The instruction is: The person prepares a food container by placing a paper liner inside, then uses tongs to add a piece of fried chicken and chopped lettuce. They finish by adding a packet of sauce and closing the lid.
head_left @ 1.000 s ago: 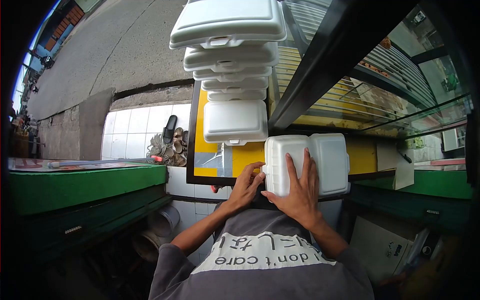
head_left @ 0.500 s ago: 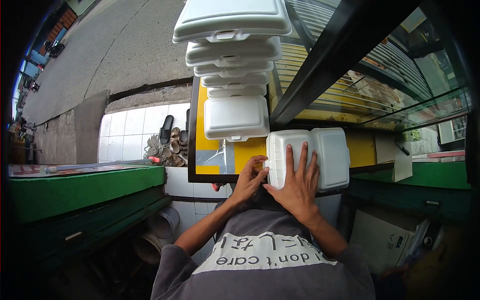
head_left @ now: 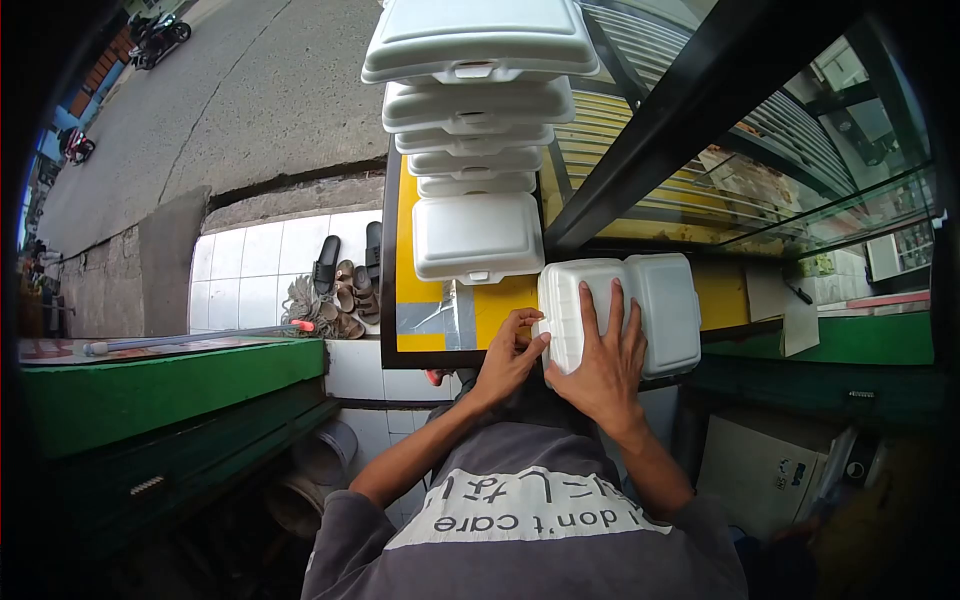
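A white foam takeout box [head_left: 561, 300] lies on the yellow tabletop in front of me, with a second white foam section [head_left: 668, 310] right beside it. My right hand [head_left: 608, 372] rests on the near section, palm down, its fingers spread across the top. At the left edge of the same section, my left hand [head_left: 512, 358] has its thumb and curled fingers on the front tab. Just beyond, another closed foam box [head_left: 476, 238] sits at the near end of a tall stack of white foam boxes [head_left: 478, 105].
Grey tape [head_left: 440, 320] crosses the yellow table [head_left: 408, 285] near its dark edge. A black post [head_left: 690, 120] and glass case rise to the right. Green ledges [head_left: 170, 385] flank me. Sandals [head_left: 327, 262] and a mop [head_left: 312, 302] lie on white tiles.
Both hands stay at the box with hardly any movement, the left fingers still at its edge. The view has shifted slightly, and a motorcycle shows larger on the road at upper left.
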The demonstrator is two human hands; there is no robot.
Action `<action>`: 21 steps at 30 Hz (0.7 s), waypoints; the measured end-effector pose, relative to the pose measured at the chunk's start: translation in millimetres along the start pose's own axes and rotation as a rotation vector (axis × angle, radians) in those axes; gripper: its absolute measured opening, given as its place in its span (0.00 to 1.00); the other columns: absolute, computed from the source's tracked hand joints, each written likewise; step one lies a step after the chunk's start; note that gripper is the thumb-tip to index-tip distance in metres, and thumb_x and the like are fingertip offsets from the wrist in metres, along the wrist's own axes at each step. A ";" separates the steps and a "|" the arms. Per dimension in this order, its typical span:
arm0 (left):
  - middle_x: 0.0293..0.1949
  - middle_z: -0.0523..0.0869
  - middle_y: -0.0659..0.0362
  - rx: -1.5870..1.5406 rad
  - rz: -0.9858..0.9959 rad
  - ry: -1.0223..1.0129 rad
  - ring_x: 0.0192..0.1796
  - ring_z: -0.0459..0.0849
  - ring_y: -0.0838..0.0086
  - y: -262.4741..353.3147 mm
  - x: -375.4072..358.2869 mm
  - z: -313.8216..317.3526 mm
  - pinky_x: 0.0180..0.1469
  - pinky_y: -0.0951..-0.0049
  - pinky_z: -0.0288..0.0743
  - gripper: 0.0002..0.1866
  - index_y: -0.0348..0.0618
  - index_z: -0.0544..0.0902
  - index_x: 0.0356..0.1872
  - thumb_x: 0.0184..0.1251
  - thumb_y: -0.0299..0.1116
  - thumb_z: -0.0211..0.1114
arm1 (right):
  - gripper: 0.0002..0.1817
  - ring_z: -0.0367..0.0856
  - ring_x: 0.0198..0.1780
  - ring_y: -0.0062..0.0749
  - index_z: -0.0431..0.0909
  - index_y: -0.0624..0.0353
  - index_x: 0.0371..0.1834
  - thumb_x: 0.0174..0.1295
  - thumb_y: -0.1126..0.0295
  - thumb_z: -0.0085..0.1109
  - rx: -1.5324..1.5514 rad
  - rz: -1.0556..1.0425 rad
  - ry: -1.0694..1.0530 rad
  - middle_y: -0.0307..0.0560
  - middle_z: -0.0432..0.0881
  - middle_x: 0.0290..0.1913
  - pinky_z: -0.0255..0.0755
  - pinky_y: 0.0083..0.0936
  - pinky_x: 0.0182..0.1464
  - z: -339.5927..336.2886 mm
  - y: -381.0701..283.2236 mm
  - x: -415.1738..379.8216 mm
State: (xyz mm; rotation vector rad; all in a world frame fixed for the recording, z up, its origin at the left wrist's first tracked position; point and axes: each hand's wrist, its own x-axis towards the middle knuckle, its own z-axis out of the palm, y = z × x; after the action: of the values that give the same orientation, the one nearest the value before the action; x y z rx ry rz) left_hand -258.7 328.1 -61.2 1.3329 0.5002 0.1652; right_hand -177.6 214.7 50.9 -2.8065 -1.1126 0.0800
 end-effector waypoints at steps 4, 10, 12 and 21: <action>0.54 0.74 0.54 0.013 -0.009 0.025 0.39 0.80 0.78 -0.7 0.9 0.2 0.39 0.77 0.78 0.21 0.41 0.70 0.58 0.69 0.36 0.64 | 0.57 0.53 0.69 0.67 0.53 0.47 0.76 0.37 0.60 0.72 0.122 0.023 -0.012 0.60 0.49 0.74 0.60 0.60 0.62 -11.6 2.2 2.8; 0.50 0.78 0.50 -0.013 0.005 0.081 0.34 0.80 0.74 -5.3 -0.4 5.1 0.41 0.72 0.76 0.21 0.40 0.73 0.57 0.67 0.37 0.64 | 0.56 0.58 0.72 0.55 0.51 0.57 0.76 0.37 0.71 0.69 0.651 -0.043 0.076 0.60 0.56 0.72 0.58 0.43 0.71 -35.9 47.6 10.5; 0.50 0.77 0.49 0.046 0.068 0.109 0.35 0.80 0.73 -4.4 -0.3 4.8 0.42 0.71 0.76 0.24 0.41 0.71 0.61 0.67 0.36 0.63 | 0.54 0.60 0.72 0.49 0.51 0.62 0.75 0.38 0.73 0.66 0.895 -0.029 0.093 0.60 0.60 0.72 0.57 0.37 0.71 -42.9 60.2 10.9; 0.53 0.75 0.48 0.389 0.169 0.249 0.37 0.77 0.71 18.8 -15.1 10.4 0.45 0.68 0.75 0.32 0.45 0.64 0.70 0.67 0.38 0.63 | 0.56 0.66 0.67 0.41 0.49 0.65 0.76 0.39 0.63 0.65 1.049 0.008 0.344 0.58 0.64 0.69 0.59 0.33 0.68 -121.8 99.6 -8.6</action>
State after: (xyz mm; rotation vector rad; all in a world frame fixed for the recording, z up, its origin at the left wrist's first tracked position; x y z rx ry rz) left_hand -264.3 317.5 -37.9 1.7480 0.6523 0.3921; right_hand -104.8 125.6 158.5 -1.7931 -0.6717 0.1271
